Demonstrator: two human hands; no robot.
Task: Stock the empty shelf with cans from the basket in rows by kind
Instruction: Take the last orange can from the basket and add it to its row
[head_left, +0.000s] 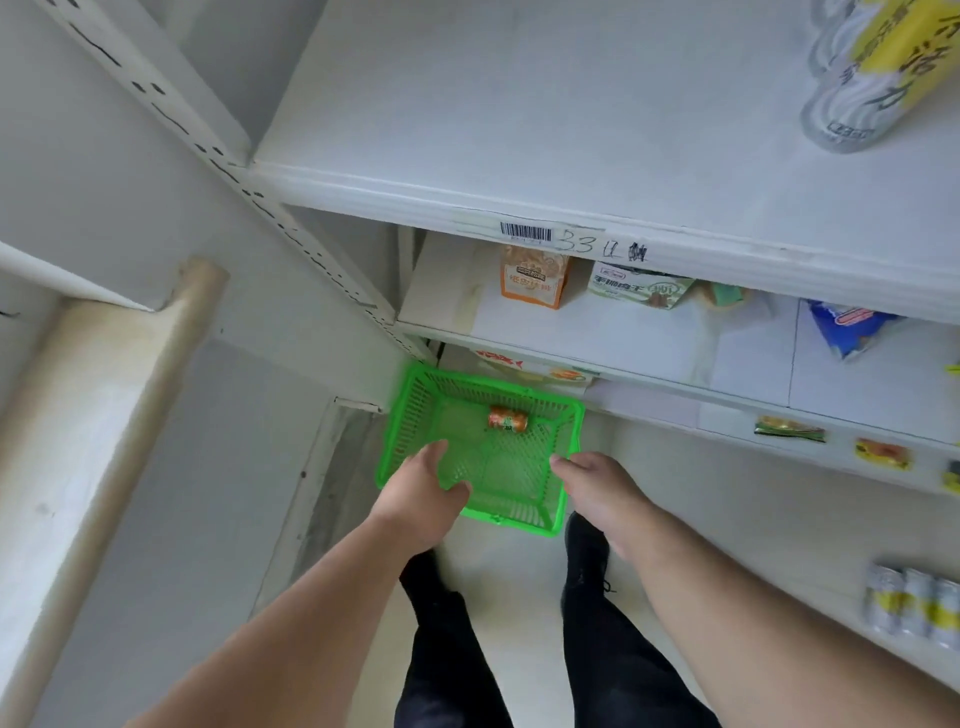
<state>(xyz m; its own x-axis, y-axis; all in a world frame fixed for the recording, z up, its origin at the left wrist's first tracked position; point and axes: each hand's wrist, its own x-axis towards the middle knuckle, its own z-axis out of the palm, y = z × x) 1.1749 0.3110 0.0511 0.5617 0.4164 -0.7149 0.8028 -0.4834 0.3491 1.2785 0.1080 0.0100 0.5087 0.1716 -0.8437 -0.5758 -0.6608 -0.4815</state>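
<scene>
We hold our left hand (423, 493) and right hand (597, 486) relaxed and empty over the near rim of the green basket (410, 410). One orange can (507, 419) lies on its side by the basket's far wall. Yellow cans (862, 78) stand at the shelf's (519, 130) right edge.

A bright green plastic mesh basket (540, 415) sits on the pale floor (701, 499) at the centre. One orange drink can (507, 419) lies on its side inside, toward the basket's 12 o'clock wall. The left hand (423, 491) reaches in over the 8 o'clock rim, fingers relaxed, holding nothing. The right hand (597, 486) hangs at the 3 o'clock rim, fingers loose. At 12 o'clock spreads a wide white metal shelf (519, 130), with silver and yellow cans (857, 67) at its 2 o'clock corner. More silver-yellow cans (914, 605) stand at 4 o'clock.
</scene>
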